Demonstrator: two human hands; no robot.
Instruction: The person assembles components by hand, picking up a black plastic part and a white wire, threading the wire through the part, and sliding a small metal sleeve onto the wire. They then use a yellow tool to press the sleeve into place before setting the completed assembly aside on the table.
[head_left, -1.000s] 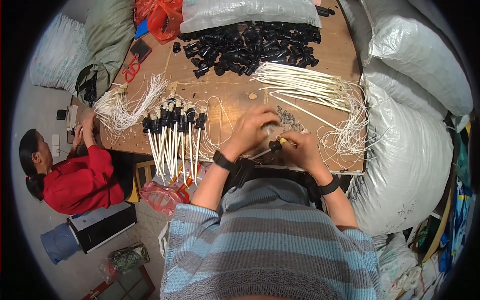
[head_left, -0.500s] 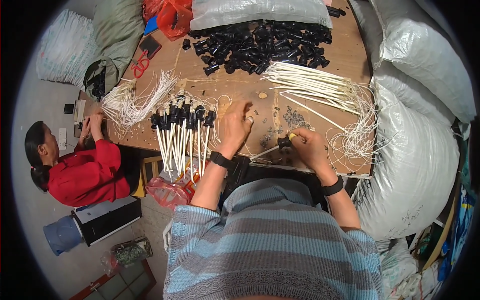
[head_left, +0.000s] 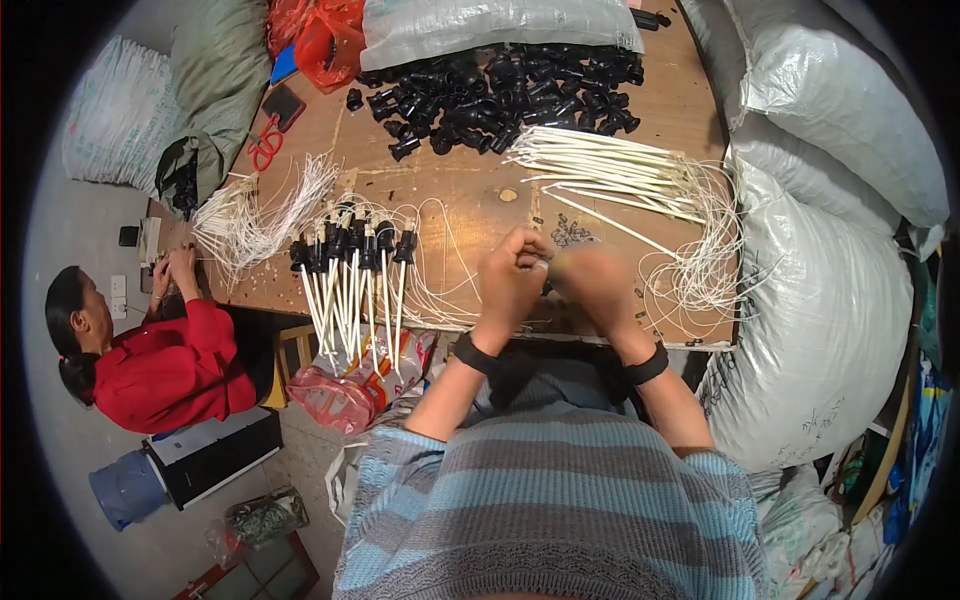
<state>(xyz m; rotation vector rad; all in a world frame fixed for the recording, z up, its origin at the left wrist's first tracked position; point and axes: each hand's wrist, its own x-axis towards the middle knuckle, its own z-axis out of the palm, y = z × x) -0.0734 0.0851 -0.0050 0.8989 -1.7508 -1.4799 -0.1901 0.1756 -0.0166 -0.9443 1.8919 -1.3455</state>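
Both arms forward and low, bare below the elbow. Left forearm (head_left: 445,402) slants up and inward from lower left; right forearm (head_left: 678,408) mirrors it from lower right. Left wrist (head_left: 492,333) roughly in line with its arm, no sharp bend seen; right wrist (head_left: 632,343) much the same, angled leftward. Left hand (head_left: 513,278): back mostly up, fingers (head_left: 528,242) curled in toward the other side, tips close together. Right hand (head_left: 598,285): heavily blurred, finger pose unreadable. Hands just beside each other, level, in front of the torso; contact between them can't be told
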